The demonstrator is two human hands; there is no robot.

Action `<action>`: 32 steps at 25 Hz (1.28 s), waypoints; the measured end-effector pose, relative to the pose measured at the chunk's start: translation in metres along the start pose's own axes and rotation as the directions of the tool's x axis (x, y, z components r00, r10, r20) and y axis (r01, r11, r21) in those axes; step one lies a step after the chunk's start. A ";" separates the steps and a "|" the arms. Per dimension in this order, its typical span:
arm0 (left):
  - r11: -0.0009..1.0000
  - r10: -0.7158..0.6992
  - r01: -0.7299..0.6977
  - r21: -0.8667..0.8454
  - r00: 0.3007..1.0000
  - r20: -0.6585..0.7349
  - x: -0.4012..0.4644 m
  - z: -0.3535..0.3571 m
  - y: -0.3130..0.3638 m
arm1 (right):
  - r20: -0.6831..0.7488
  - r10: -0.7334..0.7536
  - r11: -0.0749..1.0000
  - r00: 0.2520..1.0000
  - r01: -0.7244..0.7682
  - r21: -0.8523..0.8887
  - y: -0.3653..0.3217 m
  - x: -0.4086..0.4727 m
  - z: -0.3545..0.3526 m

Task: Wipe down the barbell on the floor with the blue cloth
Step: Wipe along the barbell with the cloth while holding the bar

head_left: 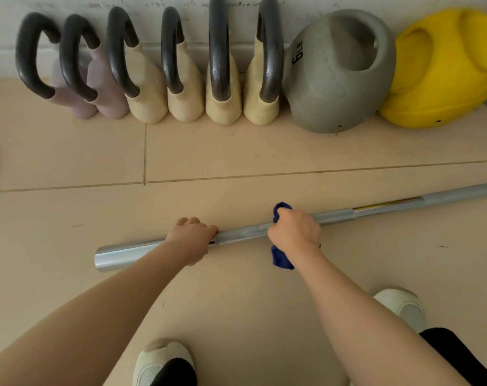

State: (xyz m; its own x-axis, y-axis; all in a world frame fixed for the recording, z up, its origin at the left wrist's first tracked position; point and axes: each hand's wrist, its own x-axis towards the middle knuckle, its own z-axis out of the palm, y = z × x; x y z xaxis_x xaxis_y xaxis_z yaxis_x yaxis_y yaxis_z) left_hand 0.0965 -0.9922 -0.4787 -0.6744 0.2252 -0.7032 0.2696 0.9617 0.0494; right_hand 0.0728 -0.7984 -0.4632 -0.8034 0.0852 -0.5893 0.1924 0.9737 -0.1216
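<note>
Head view, left hand (192, 235) gripping barbell (242, 234)

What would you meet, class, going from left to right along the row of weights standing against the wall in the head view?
Two pale lilac kettlebells with dark handles → four cream kettlebells with dark handles → the grey rounded kettlebell marked 6 LB → the yellow rounded kettlebell.
</note>
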 end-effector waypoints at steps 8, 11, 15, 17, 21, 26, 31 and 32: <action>0.995 -0.096 0.090 -0.046 0.985 -0.140 -0.008 0.010 0.007 | 0.131 -0.263 0.957 0.956 0.276 -0.089 -0.052 -0.022 0.013; 0.992 -0.112 0.101 -0.072 0.979 -0.171 -0.009 0.014 0.005 | 0.054 -0.058 0.996 0.997 0.061 -0.061 -0.036 -0.011 0.012; 0.987 -0.128 0.111 -0.119 0.981 -0.143 -0.009 0.013 0.003 | 0.122 -0.310 0.950 0.943 0.304 0.068 -0.083 -0.050 0.040; 0.976 -0.151 0.119 -0.181 0.973 -0.174 -0.009 0.011 0.000 | 0.077 -0.420 0.905 0.904 0.423 -0.034 -0.076 -0.044 0.037; 0.951 -0.210 0.134 -0.280 0.941 -0.263 -0.003 0.015 -0.005 | -0.075 -0.130 0.977 0.989 0.115 -0.178 -0.011 -0.001 0.006; 0.932 -0.272 0.176 -0.316 0.918 -0.289 0.000 0.009 -0.010 | 0.042 -0.293 0.952 0.955 0.295 -0.080 -0.055 -0.025 0.033; 0.825 -0.389 0.226 -0.518 0.892 -0.231 0.000 -0.001 -0.033 | -0.104 -0.105 0.986 0.989 0.089 -0.142 -0.021 0.011 0.003; 0.835 -0.358 0.210 -0.509 0.909 -0.212 -0.005 0.003 -0.039 | -0.116 -0.031 0.994 0.993 0.019 -0.108 -0.016 0.013 -0.001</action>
State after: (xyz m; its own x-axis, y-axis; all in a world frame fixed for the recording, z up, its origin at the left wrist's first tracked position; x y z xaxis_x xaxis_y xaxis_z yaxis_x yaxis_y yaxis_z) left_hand 0.0915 -1.0314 -0.4788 -0.8557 -0.1065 -0.5064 -0.2665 0.9295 0.2548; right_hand 0.0592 -0.8132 -0.4680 -0.8690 0.0784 -0.4886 0.1152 0.9923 -0.0456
